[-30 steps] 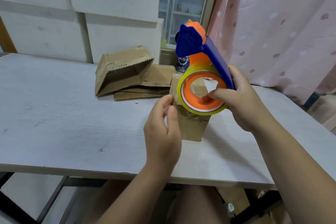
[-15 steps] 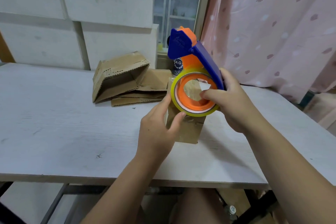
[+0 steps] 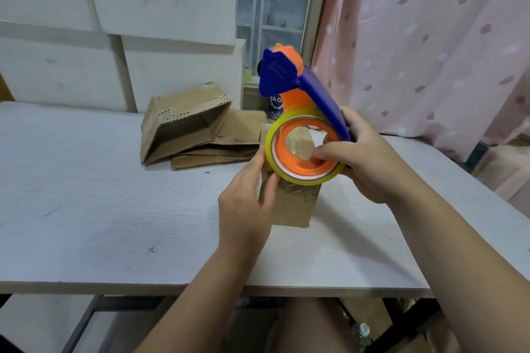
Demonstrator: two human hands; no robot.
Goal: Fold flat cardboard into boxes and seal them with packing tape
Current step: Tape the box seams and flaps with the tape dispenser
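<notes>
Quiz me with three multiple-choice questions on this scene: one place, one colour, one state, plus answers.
1. Where does the pile of flattened brown cardboard lie? A) on the floor B) in the person's lap C) on the white wooden table, behind the small brown cardboard box
2. What colour is the hinged cover of the plastic tape dispenser? A) blue B) green C) black
3. What is the right hand doing? A) resting flat B) gripping the tape dispenser C) holding scissors
Answers: C, the pile sits at the table's far side; A, blue cover over an orange body; B, its fingers curl round the dispenser.
</notes>
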